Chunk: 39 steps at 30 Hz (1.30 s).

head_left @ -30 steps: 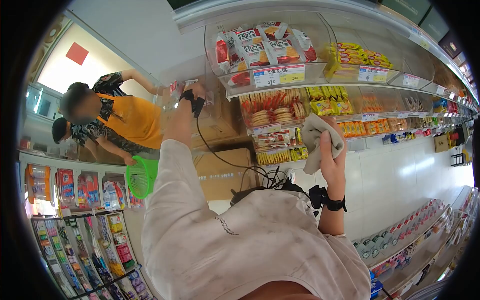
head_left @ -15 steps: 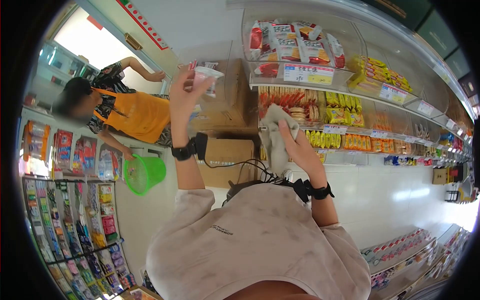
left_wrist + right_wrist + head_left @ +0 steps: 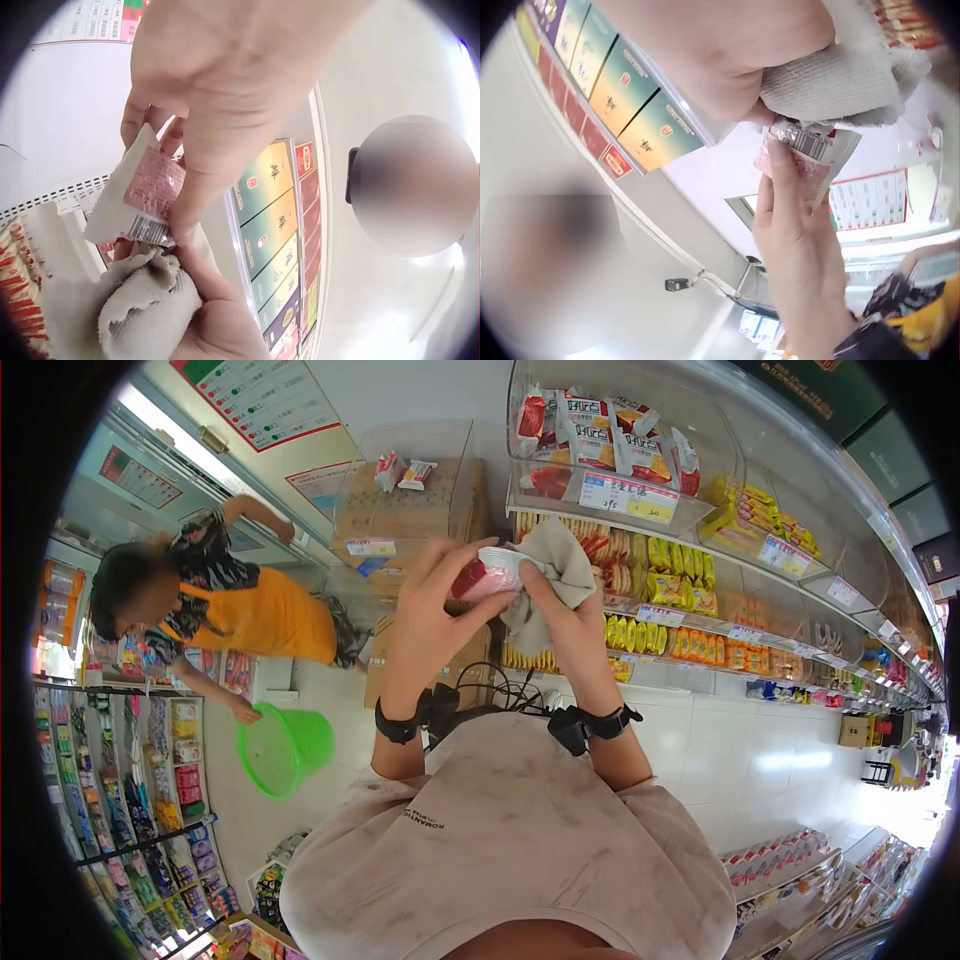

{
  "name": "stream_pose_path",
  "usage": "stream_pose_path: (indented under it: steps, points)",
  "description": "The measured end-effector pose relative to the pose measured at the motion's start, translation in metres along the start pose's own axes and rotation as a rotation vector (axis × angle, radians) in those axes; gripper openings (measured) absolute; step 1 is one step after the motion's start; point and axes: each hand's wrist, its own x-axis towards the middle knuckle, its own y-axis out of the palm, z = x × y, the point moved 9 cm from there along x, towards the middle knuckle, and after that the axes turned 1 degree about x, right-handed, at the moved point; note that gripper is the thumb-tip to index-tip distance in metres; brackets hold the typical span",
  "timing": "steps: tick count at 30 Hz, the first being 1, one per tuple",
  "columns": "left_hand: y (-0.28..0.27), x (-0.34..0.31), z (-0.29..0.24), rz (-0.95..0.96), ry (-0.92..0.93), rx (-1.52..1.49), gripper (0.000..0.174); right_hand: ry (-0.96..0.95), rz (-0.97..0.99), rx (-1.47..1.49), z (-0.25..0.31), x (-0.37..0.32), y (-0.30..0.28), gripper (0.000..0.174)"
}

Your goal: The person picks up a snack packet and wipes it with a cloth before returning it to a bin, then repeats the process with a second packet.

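Observation:
My left hand (image 3: 428, 605) pinches a small red and silver-white snack packet (image 3: 488, 574) between thumb and fingers, in front of my chest. A printed pink panel and a barcode show on the packet (image 3: 154, 184) in the left wrist view. In my right hand (image 3: 578, 635) is a crumpled grey cloth (image 3: 562, 555), gripped with the thumb toward the packet. Cloth and packet meet where the two hands come together. The ribbed weave of the cloth (image 3: 832, 86) shows in the right wrist view, just beside the packet's barcode end.
A clear bin with two similar packets (image 3: 415, 473) stands on cardboard boxes (image 3: 390, 515) ahead. Snack shelves with a price label (image 3: 628, 494) run along the right. To the left, a person in an orange apron (image 3: 270, 618) holds a green basket (image 3: 305, 745).
My left hand has come back from the clear bin with the packet, toward my chest. My right hand has brought the cloth left to meet it. The person with the basket has shifted.

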Motion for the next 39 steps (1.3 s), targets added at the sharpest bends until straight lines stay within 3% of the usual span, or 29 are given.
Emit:
stream_pose_path:
  steps: [4, 7, 12, 16, 18, 22, 25, 28, 30, 32, 36, 38, 39]
  points:
    - [0.011, -0.003, 0.001, 0.003, -0.023, -0.074, 0.051, -0.209, -0.104, -0.492, 0.031, -0.007, -0.013, 0.027]
    - [0.020, -0.005, 0.008, -0.044, -0.098, -0.231, 0.052, -0.708, -0.179, -0.718, 0.072, -0.028, -0.003, 0.022]
    - [0.032, -0.006, 0.015, -0.163, -0.141, -0.459, 0.048, -0.197, -0.124, -0.238, 0.059, -0.023, -0.016, 0.036]
    - [0.040, 0.004, 0.005, -0.130, -0.027, -0.281, 0.054, 0.110, -0.091, -0.021, 0.042, -0.032, -0.018, 0.050]
    - [0.036, 0.009, -0.010, -0.084, 0.062, -0.152, 0.054, -0.029, 0.007, -0.102, 0.053, -0.025, -0.011, 0.051]
    - [0.046, 0.011, 0.014, 0.022, -0.018, -0.375, 0.051, -0.255, 0.127, -0.176, 0.066, -0.013, 0.001, 0.053]
    - [0.048, 0.014, 0.015, 0.152, -0.111, -0.546, 0.043, -0.250, 0.106, -0.211, 0.065, -0.005, -0.005, 0.051]
    - [0.050, 0.010, 0.008, 0.294, -0.196, -0.689, 0.035, -0.247, 0.042, -0.281, 0.066, -0.002, -0.009, 0.043]
    - [0.051, 0.010, 0.007, 0.305, -0.146, -0.655, 0.034, -0.410, -0.078, -0.353, 0.080, -0.007, -0.020, 0.037]
    - [0.046, 0.011, 0.008, 0.197, -0.255, -0.780, 0.036, -0.500, -0.385, -0.338, 0.081, -0.019, -0.036, 0.030]
    - [0.046, 0.006, 0.018, 0.075, -0.348, -0.867, 0.036, -0.273, -0.342, -0.182, 0.070, -0.012, -0.036, 0.033]
    - [0.050, 0.008, 0.017, 0.117, -0.279, -0.689, 0.034, -0.069, -0.232, -0.217, 0.049, -0.009, -0.024, 0.039]
    - [0.052, 0.010, 0.015, 0.138, -0.244, -0.603, 0.033, -0.093, -0.219, -0.187, 0.049, -0.006, -0.020, 0.040]
